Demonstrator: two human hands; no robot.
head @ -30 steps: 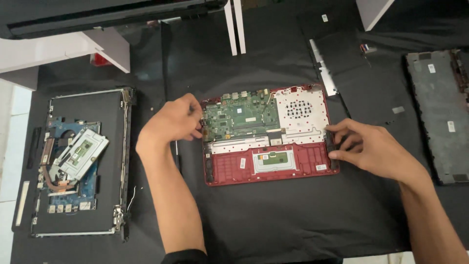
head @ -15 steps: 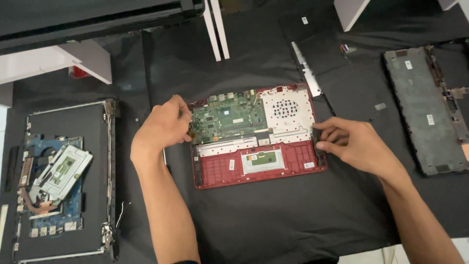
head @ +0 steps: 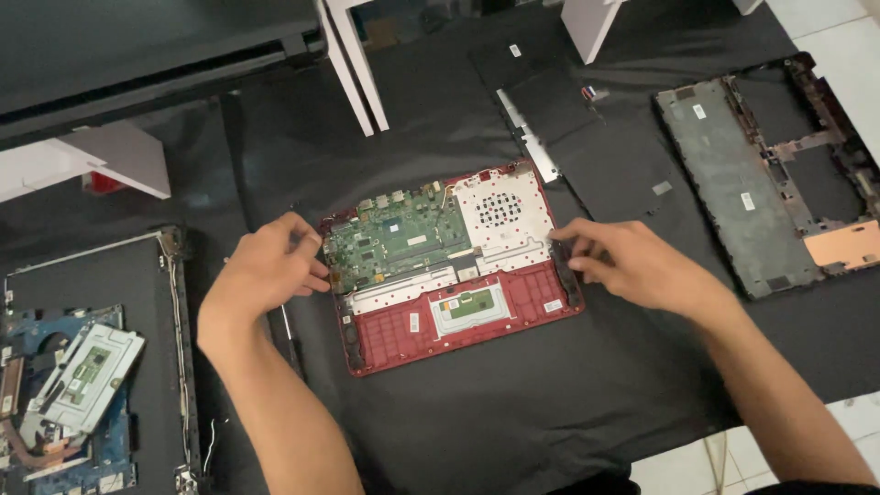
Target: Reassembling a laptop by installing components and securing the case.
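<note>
Left hand (head: 266, 270) curled, fingertips pinching the left edge of the red laptop base (head: 449, 275) mid-mat; right hand (head: 632, 266) curled, pressing its right edge. We'd keep grip even and avoid flexing the green board (head: 394, 243).

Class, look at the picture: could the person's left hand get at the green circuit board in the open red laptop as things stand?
Probably yes: the left hand rests at the red laptop's left edge, fingertips beside the exposed green circuit board, with nothing covering it.

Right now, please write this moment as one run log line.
left hand: on left edge of red laptop base | right hand: on its right edge | green board: exposed | surface: black cloth
</note>
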